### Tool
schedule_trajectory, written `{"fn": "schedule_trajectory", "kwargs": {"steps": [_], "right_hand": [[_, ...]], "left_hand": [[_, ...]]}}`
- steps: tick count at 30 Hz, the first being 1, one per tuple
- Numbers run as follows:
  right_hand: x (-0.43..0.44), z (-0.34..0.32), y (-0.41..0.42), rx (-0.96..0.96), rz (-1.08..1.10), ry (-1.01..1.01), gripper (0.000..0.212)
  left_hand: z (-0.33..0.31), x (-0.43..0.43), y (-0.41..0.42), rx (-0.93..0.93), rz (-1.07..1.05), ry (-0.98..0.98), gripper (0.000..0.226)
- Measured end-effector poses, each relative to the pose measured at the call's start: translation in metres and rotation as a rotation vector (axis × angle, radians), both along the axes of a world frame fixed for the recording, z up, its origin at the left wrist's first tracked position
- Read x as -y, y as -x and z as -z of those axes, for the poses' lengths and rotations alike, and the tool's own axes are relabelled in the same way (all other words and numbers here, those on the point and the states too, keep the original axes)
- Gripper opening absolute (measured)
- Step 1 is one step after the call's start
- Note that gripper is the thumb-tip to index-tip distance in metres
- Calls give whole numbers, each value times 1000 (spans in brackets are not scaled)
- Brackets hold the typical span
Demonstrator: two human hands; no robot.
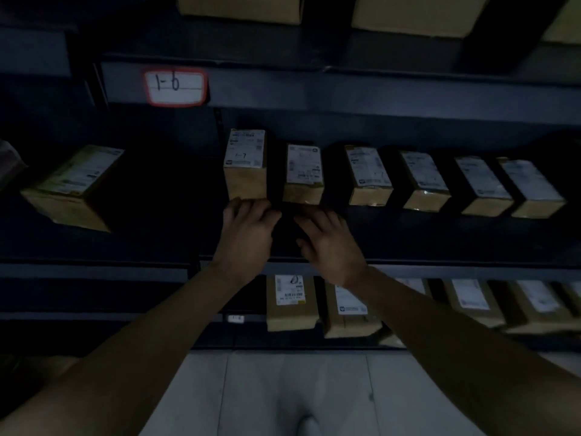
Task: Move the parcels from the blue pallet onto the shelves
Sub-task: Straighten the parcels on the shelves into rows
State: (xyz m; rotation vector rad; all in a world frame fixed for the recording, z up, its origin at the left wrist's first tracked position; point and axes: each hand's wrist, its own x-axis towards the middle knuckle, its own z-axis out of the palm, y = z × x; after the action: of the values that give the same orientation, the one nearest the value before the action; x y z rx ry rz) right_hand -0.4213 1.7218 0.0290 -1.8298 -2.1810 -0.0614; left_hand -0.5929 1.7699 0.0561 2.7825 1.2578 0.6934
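Observation:
A dark metal shelf [440,234] carries a row of several small brown parcels with white labels. The leftmost of the row, marked "1-7" [245,171], stands just beyond my left hand [246,234], whose fingertips touch its front lower edge. The parcel beside it [303,176] sits just past the fingers of my right hand [330,243], which hovers over the shelf with fingers spread and holds nothing. Both hands lie palm down. The blue pallet is out of view.
Another parcel [74,187] lies turned on the shelf bay to the left. A red-bordered tag reading "1-6" [175,87] hangs on the beam above. More parcels fill the lower shelf [290,303] and larger cartons [418,14] the top. Pale floor [298,388] below.

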Motion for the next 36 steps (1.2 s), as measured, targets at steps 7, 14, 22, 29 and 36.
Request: {"fn": "schedule_trajectory", "kwargs": {"steps": [7,14,22,29,36], "right_hand": [[85,17,-4,-34,-20,-39,36],[117,75,-34,164,164,331,57],[115,170,-67,295,188,487,69],[97,239,-100,295,165,494,73],[41,272,-114,261,161,333,83]], "left_hand": [[17,64,-2,-95,205,85,30],[90,85,-9,-361,141,223,39],[199,84,-32,-512,49,314,56],[271,67,-51,-521,-34,270,70],[302,25,-57,-408,-123,215,63]]}}
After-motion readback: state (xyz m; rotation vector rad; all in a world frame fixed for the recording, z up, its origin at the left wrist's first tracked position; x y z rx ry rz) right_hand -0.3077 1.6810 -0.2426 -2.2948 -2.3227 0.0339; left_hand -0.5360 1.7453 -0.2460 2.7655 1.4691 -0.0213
